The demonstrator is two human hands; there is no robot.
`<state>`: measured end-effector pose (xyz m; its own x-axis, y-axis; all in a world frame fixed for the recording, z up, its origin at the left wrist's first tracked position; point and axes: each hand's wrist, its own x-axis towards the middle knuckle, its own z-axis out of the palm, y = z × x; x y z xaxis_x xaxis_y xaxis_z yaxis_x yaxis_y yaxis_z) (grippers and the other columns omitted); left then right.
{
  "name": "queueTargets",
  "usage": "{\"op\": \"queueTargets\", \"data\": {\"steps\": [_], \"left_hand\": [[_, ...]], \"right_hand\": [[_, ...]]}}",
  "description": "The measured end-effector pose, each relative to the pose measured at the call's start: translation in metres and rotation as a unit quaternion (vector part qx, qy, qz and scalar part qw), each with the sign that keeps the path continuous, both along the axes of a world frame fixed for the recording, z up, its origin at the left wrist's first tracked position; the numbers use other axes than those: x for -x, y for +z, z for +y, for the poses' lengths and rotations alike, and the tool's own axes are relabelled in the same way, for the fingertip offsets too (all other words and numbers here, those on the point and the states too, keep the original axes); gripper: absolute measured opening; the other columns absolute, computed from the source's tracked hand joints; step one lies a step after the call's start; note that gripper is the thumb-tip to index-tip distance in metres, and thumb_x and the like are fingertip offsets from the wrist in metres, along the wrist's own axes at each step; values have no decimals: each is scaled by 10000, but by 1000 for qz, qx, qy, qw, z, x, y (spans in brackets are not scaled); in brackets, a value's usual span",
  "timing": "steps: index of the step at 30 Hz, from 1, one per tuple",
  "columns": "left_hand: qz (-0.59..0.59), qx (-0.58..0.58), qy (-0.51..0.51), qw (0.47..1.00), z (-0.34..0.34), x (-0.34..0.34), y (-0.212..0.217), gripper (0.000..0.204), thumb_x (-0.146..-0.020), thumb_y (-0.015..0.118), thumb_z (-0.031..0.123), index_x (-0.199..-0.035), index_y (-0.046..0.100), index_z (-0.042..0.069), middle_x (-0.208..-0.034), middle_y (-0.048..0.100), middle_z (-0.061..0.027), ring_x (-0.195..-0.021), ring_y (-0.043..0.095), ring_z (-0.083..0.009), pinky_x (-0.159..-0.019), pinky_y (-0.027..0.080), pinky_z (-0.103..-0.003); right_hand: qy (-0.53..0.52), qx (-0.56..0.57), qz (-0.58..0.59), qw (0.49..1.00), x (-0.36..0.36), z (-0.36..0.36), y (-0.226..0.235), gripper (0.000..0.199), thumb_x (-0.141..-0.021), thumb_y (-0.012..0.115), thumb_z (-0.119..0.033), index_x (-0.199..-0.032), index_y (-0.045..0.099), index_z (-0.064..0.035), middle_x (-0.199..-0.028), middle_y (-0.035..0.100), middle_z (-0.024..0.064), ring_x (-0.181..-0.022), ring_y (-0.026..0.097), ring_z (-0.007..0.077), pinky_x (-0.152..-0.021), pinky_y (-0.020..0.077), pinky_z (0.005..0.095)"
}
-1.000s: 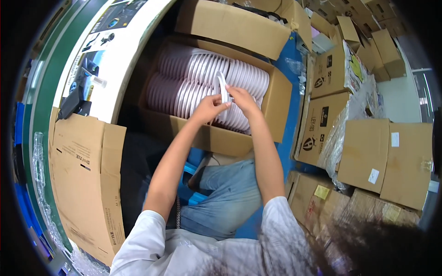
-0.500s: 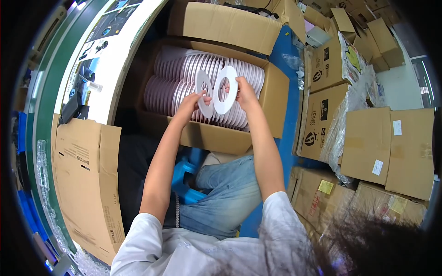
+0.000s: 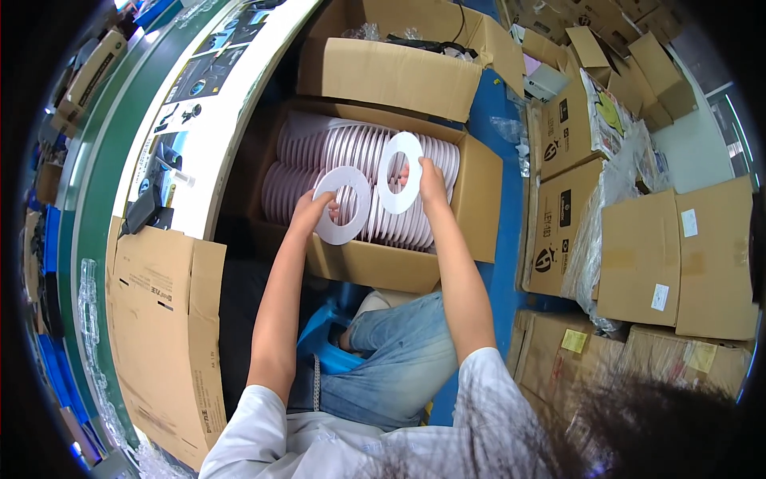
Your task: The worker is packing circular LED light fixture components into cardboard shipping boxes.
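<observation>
Each of my hands grips a flat white ring by its rim above an open cardboard box (image 3: 375, 266). My left hand (image 3: 309, 211) has its fingers closed on one white ring (image 3: 352, 226), which faces up toward me. A little farther off and to the right, my right hand (image 3: 432, 184) pinches a second white ring (image 3: 411, 145) at its right edge. The two rings are apart. Below them, rows of similar white discs (image 3: 319, 142) stand on edge, packed closely in the box. Some fingers are hidden behind the rings.
Behind the box stands another open carton (image 3: 391, 76) with black and clear items. On the left runs a white bench (image 3: 239, 104) with a flattened cardboard piece (image 3: 152, 295) by it. Stacked cartons (image 3: 562, 227) line the right. A blue stool (image 3: 327, 335) stands near my legs.
My left hand has turned its ring from a slanted angle to face me more and brought it nearer. The right ring has moved slightly away from it. The whole view has shifted a little.
</observation>
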<state>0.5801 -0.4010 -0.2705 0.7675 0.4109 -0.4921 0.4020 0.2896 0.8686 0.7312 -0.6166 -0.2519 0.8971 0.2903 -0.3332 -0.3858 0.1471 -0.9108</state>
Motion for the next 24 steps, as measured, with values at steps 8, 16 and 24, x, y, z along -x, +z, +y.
{"op": "queueTargets", "data": {"steps": [8, 16, 24], "left_hand": [[-128, -177, 7, 976, -18, -2, 40, 347, -809, 663, 215, -1042, 607, -36, -839, 676, -102, -755, 651, -191, -731, 506, -301], [-96, -68, -56, 991, -30, -38, 50, 392, -786, 671, 107, -1141, 597, -41, -885, 674, -90, -760, 637, -137, -706, 493, -255], [-30, -105, -91, 990, -27, -40, 12, 278, -734, 682, 214, -896, 672, -12, -741, 643, -47, -666, 601, -154, -669, 481, -301]], "right_hand": [[36, 95, -49, 994, -2, -5, 1, 384, -907, 493, -315, -889, 634, 43, -719, 642, 123, -595, 592, 166, -602, 490, 285], [45, 193, -150, 969, -10, -6, -35, 181, -788, 657, -151, -893, 637, -6, -725, 618, 31, -620, 564, 109, -574, 441, 255], [53, 184, -216, 957, 1, -2, -1, 115, -788, 618, -126, -841, 598, -27, -678, 613, 77, -586, 605, 165, -564, 475, 305]]}}
